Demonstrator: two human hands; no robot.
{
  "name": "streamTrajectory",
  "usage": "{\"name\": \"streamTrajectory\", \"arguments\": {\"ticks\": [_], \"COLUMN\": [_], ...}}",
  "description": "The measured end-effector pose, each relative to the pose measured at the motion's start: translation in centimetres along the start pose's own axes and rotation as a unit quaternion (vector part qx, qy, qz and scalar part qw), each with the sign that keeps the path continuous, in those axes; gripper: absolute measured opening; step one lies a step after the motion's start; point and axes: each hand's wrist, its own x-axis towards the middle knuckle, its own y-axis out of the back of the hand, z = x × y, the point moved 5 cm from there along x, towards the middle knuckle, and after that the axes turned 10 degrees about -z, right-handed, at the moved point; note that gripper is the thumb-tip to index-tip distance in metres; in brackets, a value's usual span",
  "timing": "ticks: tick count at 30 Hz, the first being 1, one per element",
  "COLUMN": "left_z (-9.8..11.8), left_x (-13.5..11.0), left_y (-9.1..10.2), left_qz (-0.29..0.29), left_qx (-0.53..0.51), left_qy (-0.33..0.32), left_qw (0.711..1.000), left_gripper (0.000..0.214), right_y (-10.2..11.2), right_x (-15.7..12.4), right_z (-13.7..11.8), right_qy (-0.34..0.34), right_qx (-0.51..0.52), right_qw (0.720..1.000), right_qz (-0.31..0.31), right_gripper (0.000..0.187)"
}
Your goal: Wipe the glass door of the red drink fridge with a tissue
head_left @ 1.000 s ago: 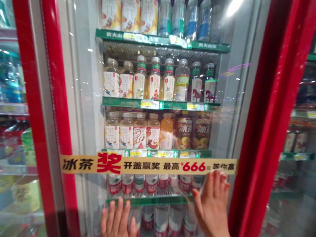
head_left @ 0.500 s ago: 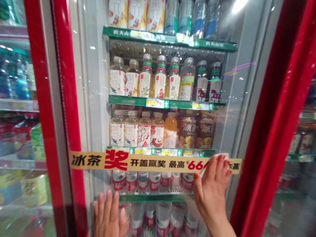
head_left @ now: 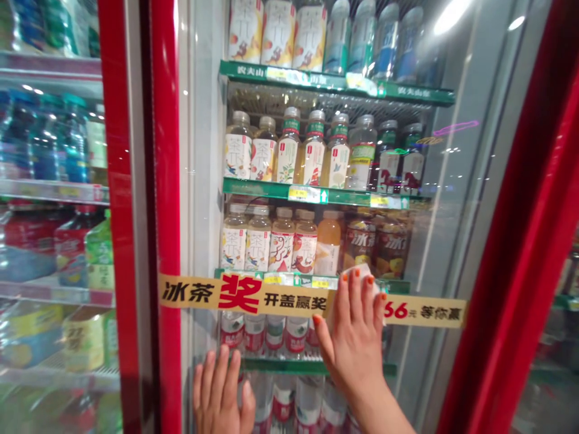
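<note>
My right hand, fingers stretched and nails orange, presses a white wipe flat against the glass door of a drinks fridge. The wipe lies over a yellow printed strip that runs across the door, and its middle characters are hidden by hand and wipe. Most of the wipe is under my fingers. Lower left, my left hand rests on the glass below the strip, palm towards it, fingers straight and thumb apart, with nothing in it.
Behind the glass, green-edged shelves bear rows of bottled drinks. A red door frame slants along the right, and a red post stands at the left. Further left, another fridge's shelf holds drinks.
My right hand and the wipe have slid left along the strip, uncovering its right end. The left hand stays against the glass. The view has shifted slightly left.
</note>
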Motion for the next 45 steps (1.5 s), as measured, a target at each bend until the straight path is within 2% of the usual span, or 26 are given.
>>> {"name": "streamTrajectory", "arguments": {"ticks": [1,3,5,6,7,8,11,13,14,16,18,20,21,22,25,27,28,31,32,34,36,38,40,42,43,45], "left_z": [-0.1,-0.3,-0.7,-0.9,-1.1,-1.2,-1.2,-1.1,-1.2,-1.4,-1.5,-1.6,-1.6,-1.6,-1.4,-1.3,-1.3,-1.5,-1.5,-1.6,-1.7,-1.8,-1.8,-1.8,-1.8,-1.8], "left_x": [0.3,0.7,0.9,0.9,0.9,0.8,0.6,0.5,0.4,0.1,-0.4,-0.8,-1.0,-1.1,-1.1,-0.9,-0.8,-0.6,-0.5,-0.3,-0.1,0.1,0.1,0.2,0.2,0.2], "left_y": [0.4,1.1,1.4,1.3,1.1,0.8,0.1,-0.1,-0.1,-0.1,-0.1,-0.2,-0.3,-0.4,-0.5,-0.5,-0.5,-0.4,-0.3,-0.3,-0.4,-0.3,-0.2,-0.1,-0.1,-0.3], "left_qz": [0.004,0.012,0.018,0.019,0.018,0.014,0.004,0.0,-0.001,0.006,0.019,0.029,0.03,0.028,0.022,0.019,0.019,0.028,0.032,0.027,0.011,0.004,0.01,0.011,0.009,0.004], "left_qx": [-0.008,-0.028,-0.041,-0.042,-0.039,-0.033,-0.011,-0.002,0.002,0.004,0.004,0.003,0.003,0.004,0.008,0.011,0.012,0.009,0.005,-0.001,-0.003,0.0,0.001,0.0,0.0,-0.004], "left_qy": [0.002,-0.001,0.006,0.017,0.031,0.042,0.041,0.031,0.029,0.032,0.04,0.056,0.07,0.083,0.098,0.096,0.097,0.092,0.084,0.069,0.067,0.07,0.069,0.067,0.067,0.067], "left_qw": [1.0,1.0,0.999,0.999,0.999,0.998,0.999,1.0,1.0,0.999,0.999,0.998,0.997,0.996,0.995,0.995,0.995,0.995,0.996,0.997,0.998,0.998,0.998,0.998,0.998,0.998], "left_gripper": [0.085,0.081,0.079,0.078,0.078,0.078,0.079,0.08,0.081,0.084,0.086,0.087,0.089,0.091,0.096,0.097,0.096,0.091,0.09,0.087,0.085,0.086,0.087,0.087,0.087,0.086], "right_y": [0.2,0.3,0.4,0.4,0.5,0.7,1.5,1.7,1.5,0.9,0.3,0.1,0.3,0.6,1.7,1.7,1.4,-0.1,-0.4,-0.3,0.6,1.9,3.0,2.9,2.3,0.8], "right_x": [1.1,2.1,1.3,0.9,0.7,1.0,4.6,7.2,8.1,8.1,6.2,4.5,4.3,4.9,9.1,11.4,11.7,8.9,7.2,4.5,4.3,6.6,9.4,10.7,10.4,7.5], "right_z": [-1.3,-4.6,-7.1,-7.4,-7.2,-6.6,-5.1,-6.3,-7.7,-11.0,-13.3,-13.1,-12.2,-11.1,-9.0,-10.3,-11.6,-15.6,-15.9,-14.2,-10.2,-5.9,-3.5,-4.1,-5.4,-8.4], "right_qy": [0.018,0.132,0.275,0.324,0.344,0.336,0.219,0.166,0.17,0.24,0.357,0.435,0.441,0.421,0.294,0.256,0.266,0.38,0.423,0.468,0.43,0.315,0.189,0.135,0.147,0.236], "right_qx": [0.001,-0.001,-0.002,-0.002,-0.004,-0.009,-0.023,-0.022,-0.02,-0.016,-0.016,-0.019,-0.022,-0.025,-0.022,-0.008,-0.004,-0.028,-0.039,-0.048,-0.048,-0.051,-0.049,-0.038,-0.033,-0.031], "right_qw": [1.0,0.991,0.961,0.946,0.938,0.941,0.975,0.986,0.985,0.971,0.934,0.9,0.897,0.906,0.955,0.966,0.964,0.924,0.905,0.882,0.901,0.947,0.981,0.99,0.989,0.971], "right_qz": [0.001,-0.005,-0.016,-0.023,-0.028,-0.029,-0.011,0.006,0.008,0.004,-0.006,-0.019,-0.025,-0.028,-0.026,-0.022,-0.023,-0.023,-0.023,-0.03,-0.04,-0.035,-0.01,0.004,0.002,-0.014], "right_gripper": [0.085,0.076,0.07,0.067,0.066,0.066,0.079,0.085,0.085,0.083,0.077,0.074,0.073,0.074,0.082,0.087,0.089,0.089,0.087,0.081,0.075,0.074,0.079,0.085,0.086,0.081]}}
